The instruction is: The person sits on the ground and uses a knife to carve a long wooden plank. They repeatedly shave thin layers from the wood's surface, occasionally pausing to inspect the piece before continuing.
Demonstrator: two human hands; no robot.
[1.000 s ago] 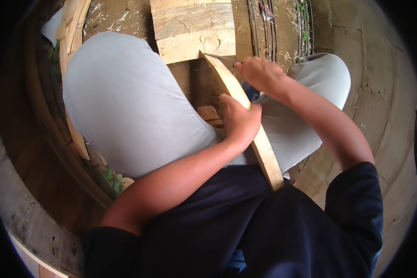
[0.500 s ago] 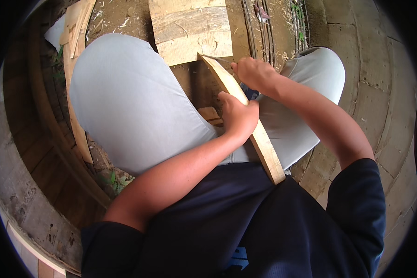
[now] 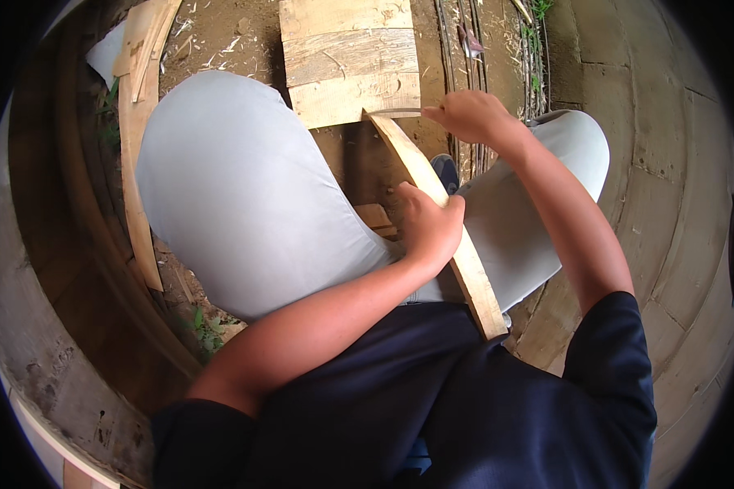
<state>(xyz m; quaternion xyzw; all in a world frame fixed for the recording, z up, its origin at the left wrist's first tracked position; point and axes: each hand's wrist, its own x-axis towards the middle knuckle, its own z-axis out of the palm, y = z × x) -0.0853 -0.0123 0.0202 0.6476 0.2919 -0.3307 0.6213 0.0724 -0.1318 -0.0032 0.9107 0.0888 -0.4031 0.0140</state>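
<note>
My left hand point(image 3: 432, 226) is wrapped round the middle of a pale wooden slat point(image 3: 479, 285). The slat slants from my waist up to the front edge of a low plank bench point(image 3: 351, 55), and its far end tapers to a point. In my right hand point(image 3: 475, 116) is a knife, its handle hidden by the fingers. The thin, slightly curved blade point(image 3: 398, 112) lies across the slat's far tip, close to the bench edge.
My bent knees in grey trousers point(image 3: 224, 171) flank the slat. Long boards point(image 3: 139, 163) lie at the left, and small wood offcuts point(image 3: 373, 217) sit below the bench. Shavings litter the dirt ground point(image 3: 228, 33). Grey planking point(image 3: 620, 147) runs along the right side.
My right hand and the knife have shifted slightly to the right, and the blade lies more level across the tip. My left hand keeps its hold; the whole view has shifted a little.
</note>
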